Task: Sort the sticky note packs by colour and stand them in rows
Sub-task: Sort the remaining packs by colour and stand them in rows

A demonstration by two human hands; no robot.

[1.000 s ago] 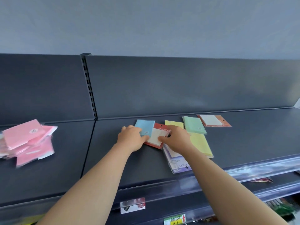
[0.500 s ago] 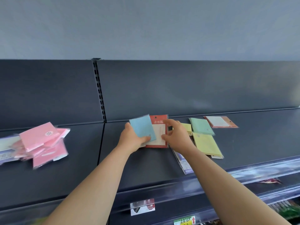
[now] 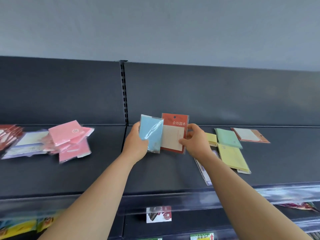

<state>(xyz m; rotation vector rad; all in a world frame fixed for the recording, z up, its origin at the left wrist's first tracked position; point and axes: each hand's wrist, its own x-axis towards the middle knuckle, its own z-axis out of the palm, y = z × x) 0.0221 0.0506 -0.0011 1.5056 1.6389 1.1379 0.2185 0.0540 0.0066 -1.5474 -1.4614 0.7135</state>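
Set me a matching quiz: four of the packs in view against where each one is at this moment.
Packs:
1. blue pack
2. red pack
3. pink packs
4. green pack

Places:
A. lying flat on the shelf, right of both hands
B. held in the right hand
C. piled on the shelf, left of both hands
D. held in the left hand

Pairs: 1-D, 2-B, 3-C, 4-A
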